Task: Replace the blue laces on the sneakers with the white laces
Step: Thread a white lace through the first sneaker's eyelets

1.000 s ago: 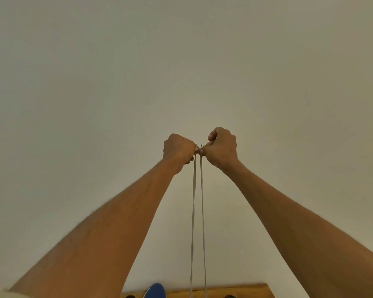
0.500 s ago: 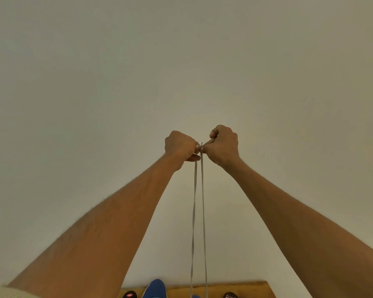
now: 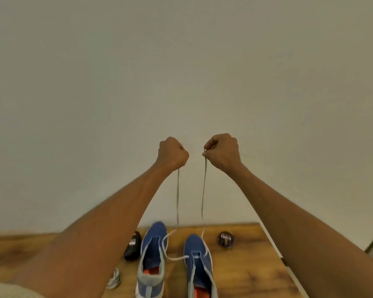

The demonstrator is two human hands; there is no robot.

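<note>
Sneakers' [image 3: 151, 254] heels cut off below

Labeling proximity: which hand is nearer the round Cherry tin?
Right. The right hand is raised up-left of the Cherry tin; the left hand is farther left.

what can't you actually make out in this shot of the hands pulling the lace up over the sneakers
- Lace ends, head view: hidden inside the left hand and right hand.
- Heels of both sneakers: cut off by the bottom edge.
- Which eyelets the white lace runs through: too small and blurred.
- Black bottle: label too small to read.
- Pale bundle by the left forearm: partly hidden, unidentifiable.
</note>
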